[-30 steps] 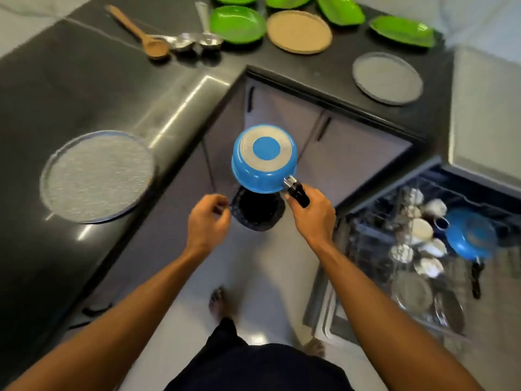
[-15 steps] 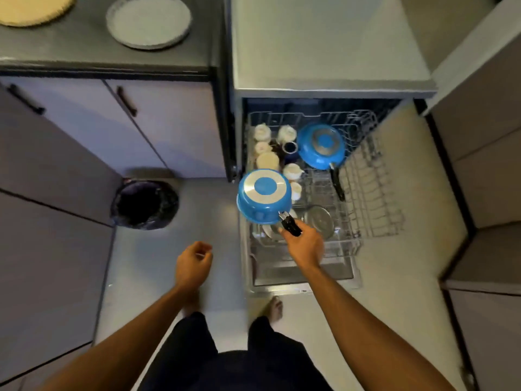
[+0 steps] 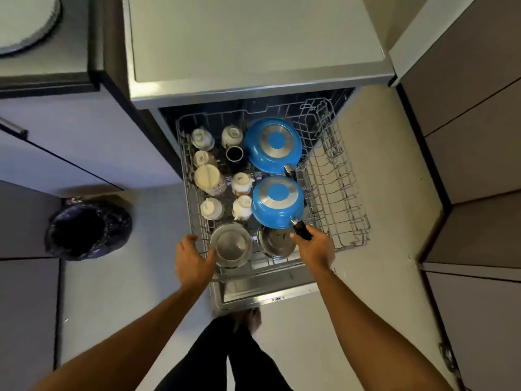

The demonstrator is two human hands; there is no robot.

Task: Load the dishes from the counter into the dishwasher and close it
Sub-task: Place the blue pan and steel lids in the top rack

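My right hand (image 3: 315,248) grips the black handle of an upturned blue saucepan (image 3: 277,203), held over the pulled-out dishwasher rack (image 3: 341,193), just in front of a second upturned blue pan (image 3: 272,145). Whether the held pan touches the rack I cannot tell. My left hand (image 3: 193,262) hovers at the rack's front left edge, fingers loosely bent, next to a steel bowl (image 3: 231,245); contact with it is unclear. Several white cups (image 3: 211,208) and a dark mug (image 3: 234,154) fill the rack's left side. Another steel bowl (image 3: 277,244) sits under my right hand.
The open dishwasher door (image 3: 253,294) lies flat in front of my feet. A bin with a black bag (image 3: 87,228) stands on the floor at left. A grey plate (image 3: 25,21) rests on the dark counter at top left. Cabinets line the right side.
I stepped closer to the dishwasher. My right hand carried the blue saucepan from the rack's front left down to its middle. My left hand reached forward to the rack's front edge.
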